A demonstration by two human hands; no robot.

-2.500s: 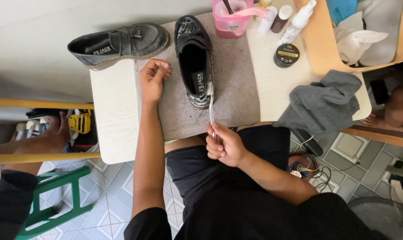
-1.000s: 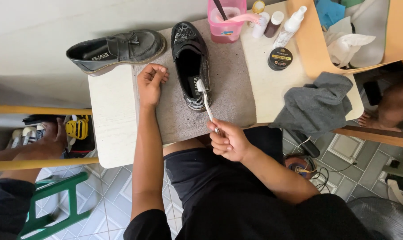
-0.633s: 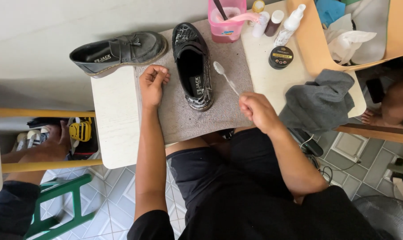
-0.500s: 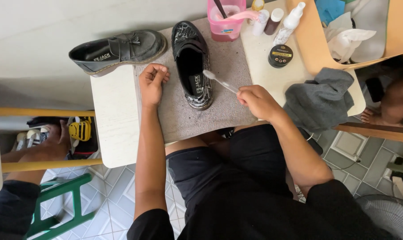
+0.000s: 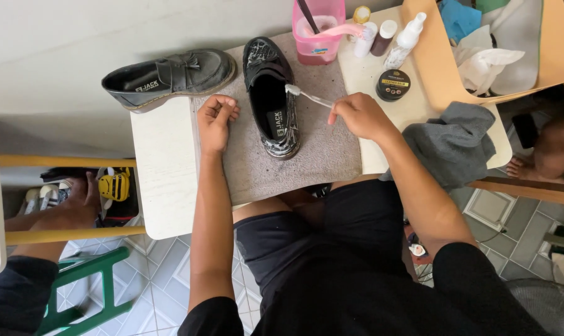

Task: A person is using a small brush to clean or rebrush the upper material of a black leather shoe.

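Your right hand [image 5: 357,115] is pinching a toothbrush [image 5: 308,97] by the end of its handle, fingers closed around it, and you are laying the bristle head against the right rim of the shoe [image 5: 271,96]. That shoe is standing upright on the grey mat [image 5: 319,158], toe pointing away from you, its leather streaked with white foam. Your left hand [image 5: 215,118] is resting on the mat just beside the shoe's left side, fingers curled loosely into the palm and holding nothing; it is not touching the shoe.

The second shoe [image 5: 170,76] is lying on its side at the far left corner of the mat, partly over the white table [image 5: 160,180]. Beyond the first shoe's toe a pink cup [image 5: 318,31] is standing, with small bottles [image 5: 388,37] just beside it and a round black tin [image 5: 393,84] nearer your right hand. A grey cloth [image 5: 456,143] is hanging over the table's right edge.

At the far left, another person's hand [image 5: 83,196] is reaching among shoes on a low shelf.
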